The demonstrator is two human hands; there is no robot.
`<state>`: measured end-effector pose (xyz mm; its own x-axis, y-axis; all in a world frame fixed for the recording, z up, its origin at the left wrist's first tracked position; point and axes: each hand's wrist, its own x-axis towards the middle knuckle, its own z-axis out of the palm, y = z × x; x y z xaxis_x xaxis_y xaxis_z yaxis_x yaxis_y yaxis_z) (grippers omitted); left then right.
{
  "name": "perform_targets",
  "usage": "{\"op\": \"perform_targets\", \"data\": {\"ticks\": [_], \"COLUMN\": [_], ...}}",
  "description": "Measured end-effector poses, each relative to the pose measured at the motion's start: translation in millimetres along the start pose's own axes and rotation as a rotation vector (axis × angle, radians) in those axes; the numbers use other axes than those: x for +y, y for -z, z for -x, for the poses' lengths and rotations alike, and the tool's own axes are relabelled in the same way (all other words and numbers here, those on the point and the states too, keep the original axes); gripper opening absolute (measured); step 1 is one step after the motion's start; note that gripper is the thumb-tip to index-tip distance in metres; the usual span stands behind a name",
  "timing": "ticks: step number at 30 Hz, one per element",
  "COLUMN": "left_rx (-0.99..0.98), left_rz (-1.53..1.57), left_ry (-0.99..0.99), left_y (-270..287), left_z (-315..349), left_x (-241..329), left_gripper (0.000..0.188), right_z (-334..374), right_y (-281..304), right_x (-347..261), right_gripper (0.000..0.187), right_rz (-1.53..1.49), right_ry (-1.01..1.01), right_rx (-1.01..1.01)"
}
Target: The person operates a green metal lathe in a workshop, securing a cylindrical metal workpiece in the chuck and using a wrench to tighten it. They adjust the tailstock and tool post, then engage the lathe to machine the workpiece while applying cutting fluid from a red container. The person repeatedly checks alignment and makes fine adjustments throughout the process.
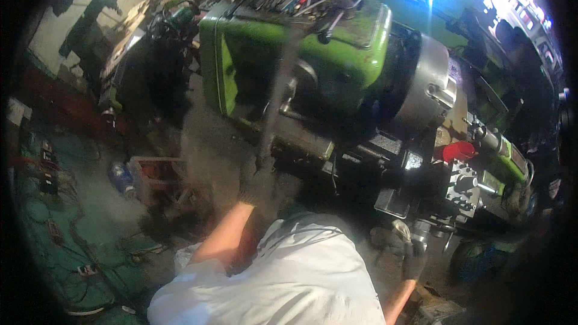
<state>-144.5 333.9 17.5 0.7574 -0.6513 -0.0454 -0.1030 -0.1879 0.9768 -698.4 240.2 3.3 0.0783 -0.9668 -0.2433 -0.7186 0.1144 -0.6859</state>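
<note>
Unfortunately, left hand blurred, right hand shadowed near metal fitting; cannot tell either grip.

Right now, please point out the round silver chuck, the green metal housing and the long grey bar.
Chuck [421, 89], head view: curved side.
Housing [354, 57], head view: front side.
Bar [279, 93], head view: middle shaft.

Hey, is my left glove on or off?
On: the dark glove covers the left hand, its cuff ending near the wrist, where bare forearm begins. Blur hides the fingers' pose.
</note>
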Motion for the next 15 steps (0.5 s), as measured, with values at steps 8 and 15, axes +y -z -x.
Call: {"op": "perform_targets", "data": {"ticks": [8,15], "left_rx": [0.036,0.101], "left_rz": [0.593,0.706], "left_ry": [0.548,0.661], "left_y": [36,11], "left_z": [-1,-49], "left_x": [-155,-255], "left_gripper": [0.036,0.047], "right_z": [102,165], "right_y": [-108,-153], "right_x": [96,78], "right_gripper": [0.033,0.034], "right_rz": [0.205,0.151], "right_ry": [-0.488,-0.616], "right_rx": [-0.149,-0.203]}}
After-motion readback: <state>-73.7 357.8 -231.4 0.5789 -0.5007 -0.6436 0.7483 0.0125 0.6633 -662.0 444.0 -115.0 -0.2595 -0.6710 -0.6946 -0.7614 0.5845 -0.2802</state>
